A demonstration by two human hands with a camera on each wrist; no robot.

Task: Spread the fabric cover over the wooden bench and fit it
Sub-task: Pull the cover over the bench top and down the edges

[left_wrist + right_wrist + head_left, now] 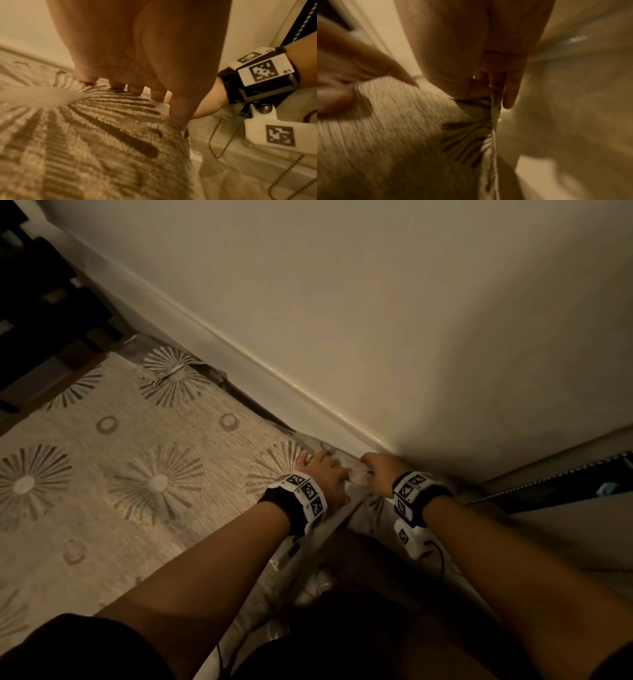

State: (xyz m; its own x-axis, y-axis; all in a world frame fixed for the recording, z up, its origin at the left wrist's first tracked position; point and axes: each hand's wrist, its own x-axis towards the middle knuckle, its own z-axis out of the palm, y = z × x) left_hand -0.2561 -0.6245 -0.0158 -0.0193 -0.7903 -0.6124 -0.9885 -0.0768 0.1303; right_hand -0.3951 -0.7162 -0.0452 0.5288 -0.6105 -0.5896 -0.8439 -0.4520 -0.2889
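Observation:
The beige fabric cover point(113, 529) with grey starburst prints lies spread over the wooden bench, whose bare wood point(44, 385) shows at its far left end. Both hands work at the cover's far right corner by the wall. My left hand point(317, 462) presses straight fingers point(118, 86) down on the cover point(85, 135), thumb at its edge. Just to its right, my right hand point(371, 465) pinches the cover's bunched edge point(493, 105) between curled fingers point(510, 94). The bench corner below the hands is hidden by fabric.
A cream wall point(376, 302) with a ledge point(239, 361) runs along the bench's back. A bead chain point(548, 475) hangs beside a dark opening at the right, also seen below my right wrist as the bead chain point(223, 142). Dark slatted furniture point(41, 285) stands upper left.

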